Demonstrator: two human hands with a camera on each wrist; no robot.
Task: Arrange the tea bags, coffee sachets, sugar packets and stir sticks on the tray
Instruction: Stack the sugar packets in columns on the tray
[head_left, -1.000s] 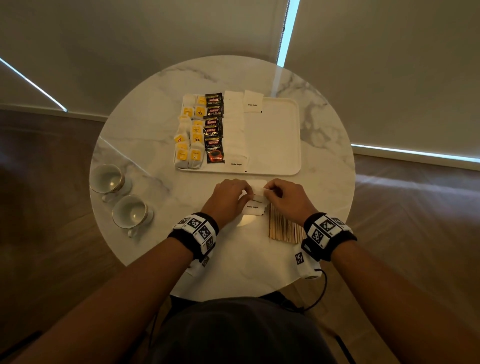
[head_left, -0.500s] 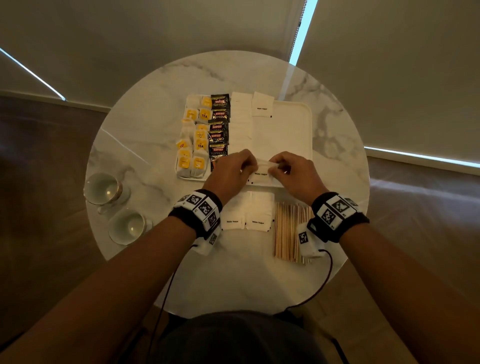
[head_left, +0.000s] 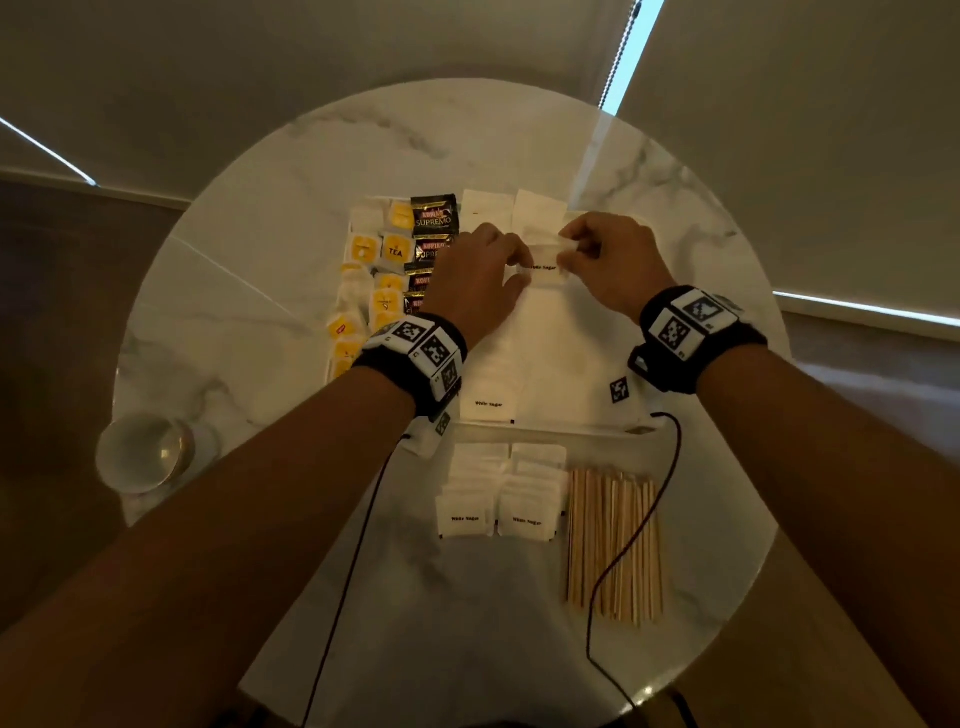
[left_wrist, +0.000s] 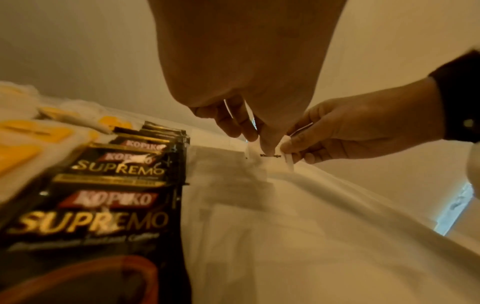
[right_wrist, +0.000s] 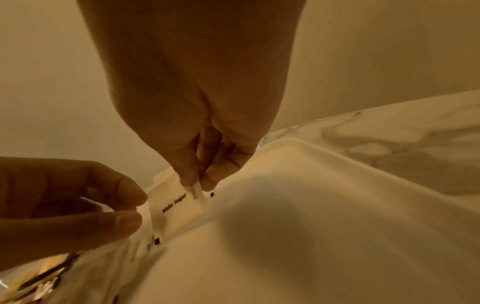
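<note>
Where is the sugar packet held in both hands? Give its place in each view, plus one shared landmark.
Head: sugar packet upper centre, between both hands, over the tray.
Left wrist: packet centre, slightly right.
Right wrist: packet lower left of centre.
Shared landmark: its "White Sugar" print, readable in all three views.

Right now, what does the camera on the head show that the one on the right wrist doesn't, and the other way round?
Only the head view shows the stir sticks and two piles of sugar packets waiting on the table, a cup, and the tea bags and coffee sachets on the tray.

Only the right wrist view shows the right fingertips pinching the packet's edge.

Both show the left hand, the right hand, the "White Sugar" packet between them, and the tray.
</note>
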